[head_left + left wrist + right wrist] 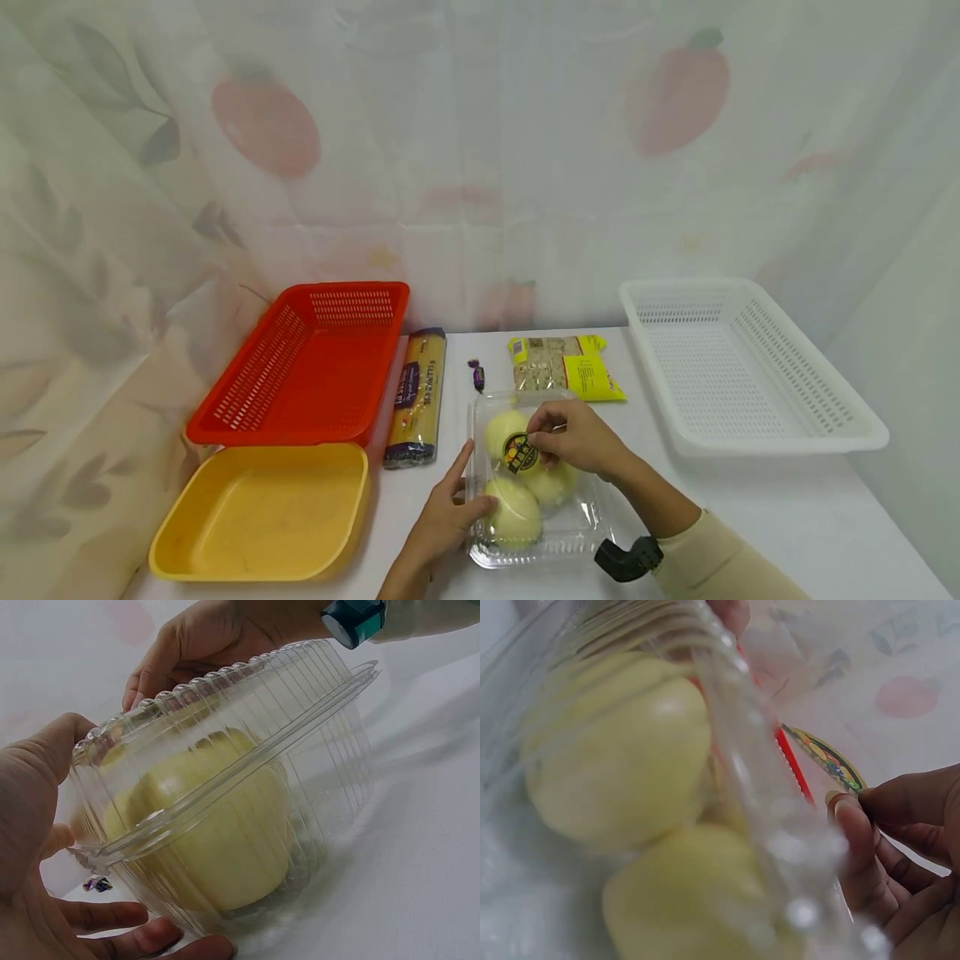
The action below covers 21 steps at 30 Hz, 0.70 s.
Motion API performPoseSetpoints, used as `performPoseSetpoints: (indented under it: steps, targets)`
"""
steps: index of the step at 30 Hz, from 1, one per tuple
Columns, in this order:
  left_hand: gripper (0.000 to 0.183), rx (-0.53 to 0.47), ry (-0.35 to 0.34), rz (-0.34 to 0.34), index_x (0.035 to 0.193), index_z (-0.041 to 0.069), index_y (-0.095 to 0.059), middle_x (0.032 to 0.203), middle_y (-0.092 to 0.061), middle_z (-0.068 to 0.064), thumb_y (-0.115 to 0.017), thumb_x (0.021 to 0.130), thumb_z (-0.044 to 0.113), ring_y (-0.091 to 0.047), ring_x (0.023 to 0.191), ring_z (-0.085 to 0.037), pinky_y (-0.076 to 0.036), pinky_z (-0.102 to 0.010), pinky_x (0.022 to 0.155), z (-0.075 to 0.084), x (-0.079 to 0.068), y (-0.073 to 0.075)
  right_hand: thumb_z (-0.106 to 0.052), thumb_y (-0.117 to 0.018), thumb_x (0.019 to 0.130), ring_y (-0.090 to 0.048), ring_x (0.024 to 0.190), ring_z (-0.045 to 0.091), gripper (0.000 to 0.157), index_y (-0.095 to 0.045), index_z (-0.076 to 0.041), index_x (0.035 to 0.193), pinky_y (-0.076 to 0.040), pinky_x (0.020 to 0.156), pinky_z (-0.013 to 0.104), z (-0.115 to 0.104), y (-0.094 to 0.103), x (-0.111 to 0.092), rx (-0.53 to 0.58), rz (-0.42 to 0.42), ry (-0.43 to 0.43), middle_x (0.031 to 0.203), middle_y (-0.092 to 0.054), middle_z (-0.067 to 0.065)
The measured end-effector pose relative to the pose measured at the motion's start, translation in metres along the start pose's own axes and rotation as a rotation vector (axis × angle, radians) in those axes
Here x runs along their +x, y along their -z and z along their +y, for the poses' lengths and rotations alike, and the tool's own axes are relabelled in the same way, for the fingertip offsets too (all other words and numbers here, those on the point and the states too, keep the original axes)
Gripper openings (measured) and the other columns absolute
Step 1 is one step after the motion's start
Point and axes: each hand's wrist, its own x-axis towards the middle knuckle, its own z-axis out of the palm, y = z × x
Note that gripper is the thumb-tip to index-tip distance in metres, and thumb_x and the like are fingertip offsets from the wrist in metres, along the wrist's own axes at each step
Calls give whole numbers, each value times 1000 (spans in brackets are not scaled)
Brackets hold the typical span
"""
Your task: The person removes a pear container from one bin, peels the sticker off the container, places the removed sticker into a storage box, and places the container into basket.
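A clear plastic clamshell box (551,552) with round, pale yellow-green fruit (517,518) inside stands on the white table. At its left side my left hand (444,518) holds it, thumb on the lid and other fingers low along the side, as the left wrist view shows. Over the lid, my right hand (573,435) pinches the edge of a round, dark sticker (520,452) with a colourful print. In the right wrist view the sticker (825,759) stands out from thumb and fingertip, beside the box wall.
Left of the box lie a long pack of noodles (423,392), a red basket (330,375) and a yellow basin (270,512). Behind it are a small purple-wrapped candy (478,377) and a yellow-and-clear food bag (592,377). A white basket (720,367) stands at the right.
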Motion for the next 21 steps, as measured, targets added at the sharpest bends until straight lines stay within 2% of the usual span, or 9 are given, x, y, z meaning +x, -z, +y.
performPoseSetpoints:
  steps: [14,21]
  targets:
    - [86,20,15,-14,154,21,-26,128,-48,-25,-74,83,21,-57,93,-27,-52,-43,73,12,-6,3,1,-66,86,-61,58,21,7,-63,6,90,-56,55,36,0,0,-2,50,-2,1,77,-63,15]
    - [83,49,29,9,153,18,-32,127,-49,-23,-75,82,22,-55,91,-28,-53,-40,66,14,-10,4,1,-66,86,-61,57,20,7,-63,6,90,-56,55,36,0,-3,-2,68,-10,5,76,-63,15]
